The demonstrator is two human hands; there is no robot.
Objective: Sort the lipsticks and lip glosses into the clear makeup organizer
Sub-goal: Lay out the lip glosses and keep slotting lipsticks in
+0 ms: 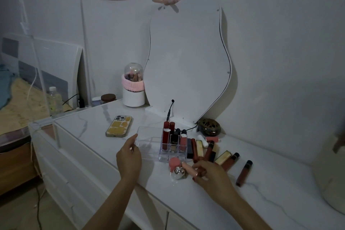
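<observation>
The clear makeup organizer (149, 136) stands on the white dresser top with several lipsticks and lip glosses (174, 136) upright in its right-hand slots. My left hand (128, 157) rests against its left front corner, fingers touching the clear wall. My right hand (211, 175) is closed around a pale pink lipstick tube (187, 167) lying just in front of the organizer. More loose lipsticks and glosses (209, 150) lie scattered to the right, including a dark red gloss (244, 172) set apart.
A pink-capped round bottle (174, 163) and a silver ornament (179, 172) sit by my right hand. A phone (119, 126) lies to the left, a wavy mirror (186, 58) with cable at the back, a dark metal dish (209, 127) beside it, a brush holder (133, 87) behind.
</observation>
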